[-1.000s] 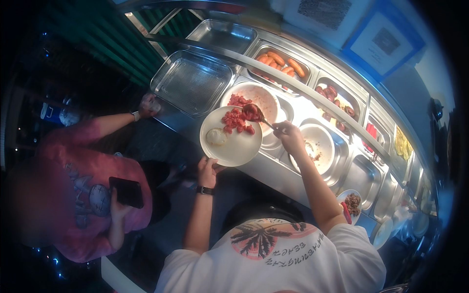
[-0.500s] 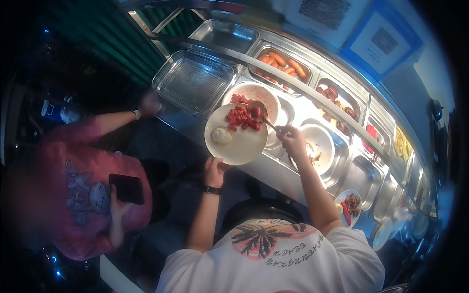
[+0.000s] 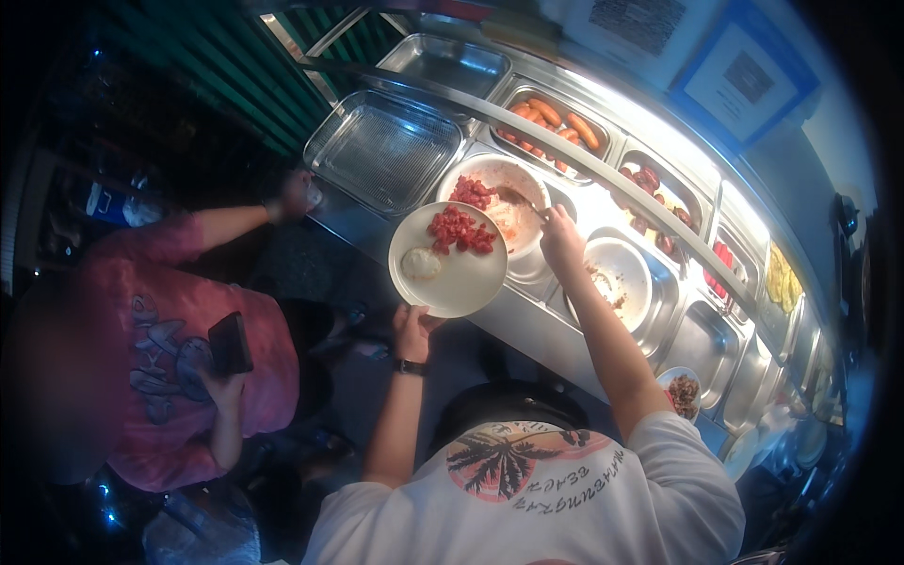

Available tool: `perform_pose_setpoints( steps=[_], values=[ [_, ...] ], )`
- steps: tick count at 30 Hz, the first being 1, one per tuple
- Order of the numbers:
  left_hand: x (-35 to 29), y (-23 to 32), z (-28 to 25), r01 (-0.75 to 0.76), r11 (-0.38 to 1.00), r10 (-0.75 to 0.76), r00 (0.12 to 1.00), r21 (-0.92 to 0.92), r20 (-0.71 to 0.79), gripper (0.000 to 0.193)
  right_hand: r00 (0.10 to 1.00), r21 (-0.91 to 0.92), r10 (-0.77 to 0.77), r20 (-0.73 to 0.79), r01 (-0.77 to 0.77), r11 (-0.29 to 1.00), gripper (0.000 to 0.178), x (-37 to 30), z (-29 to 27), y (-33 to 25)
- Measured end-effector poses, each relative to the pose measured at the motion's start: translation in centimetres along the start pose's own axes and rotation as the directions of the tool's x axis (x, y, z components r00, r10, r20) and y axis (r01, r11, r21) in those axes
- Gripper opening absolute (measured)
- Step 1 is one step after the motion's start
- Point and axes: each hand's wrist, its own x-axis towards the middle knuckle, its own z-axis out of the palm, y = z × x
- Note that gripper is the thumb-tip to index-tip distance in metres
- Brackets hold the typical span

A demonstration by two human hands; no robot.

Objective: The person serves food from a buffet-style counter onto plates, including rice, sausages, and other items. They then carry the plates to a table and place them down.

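Note:
My left hand [image 3: 412, 330] grips the near rim of a cream plate [image 3: 461, 287], holding it level over the counter's front edge. On the plate lie a heap of red diced food [image 3: 456, 229] and a round, whitish piece of food [image 3: 422, 263], perhaps an egg. Closed around the handle of a spoon [image 3: 516, 196], my right hand [image 3: 562, 241] is above the counter. The spoon's bowl end dips into a large white bowl [image 3: 504, 168] just behind the plate. More red chunks [image 3: 473, 193] sit at that bowl's left side, and its inner wall is smeared reddish.
Right of my hand stands another white bowl [image 3: 633, 268] with brown scraps. Steel trays hold sausages [image 3: 556, 122], dark red pieces [image 3: 650, 188] and yellow food [image 3: 783, 278]. A metal rail [image 3: 527, 146] crosses above them. At left, a person in a pink shirt [image 3: 217, 348] holds a dark device [image 3: 231, 343].
My right hand and spoon have moved back from over the plate into the white bowl. The plate has shifted slightly left. The nearby person's dark device has tilted.

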Motion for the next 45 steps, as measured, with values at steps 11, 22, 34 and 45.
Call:
perform_pose_setpoints(
  steps=[11,22,34,45],
  values=[
    [0.8,0.3,0.2,0.005,1.000,-0.005,1.000,-0.023,0.008,0.025,0.975,0.068,-0.017,0.223,0.002,0.998,0.017,-4.9,-6.5,-5.4],
    [1.6,-0.2,2.4,-0.019,0.999,0.020,1.000,-0.047,0.019,0.020,0.933,-0.168,-0.358,0.018,0.356,0.919,0.025,-4.4,-6.1,-4.8],
    [0.9,0.0,2.5,-0.061,0.996,0.056,0.996,-0.066,-0.074,0.025,0.877,-0.304,-0.479,0.030,0.465,0.832,0.027,-0.1,-8.3,-4.6],
    [-0.1,-0.1,2.1,-0.063,0.997,0.061,0.997,-0.052,-0.042,0.021,0.946,0.172,0.021,0.324,-0.081,0.982,0.020,-3.9,-5.8,-5.9]
  ],
)
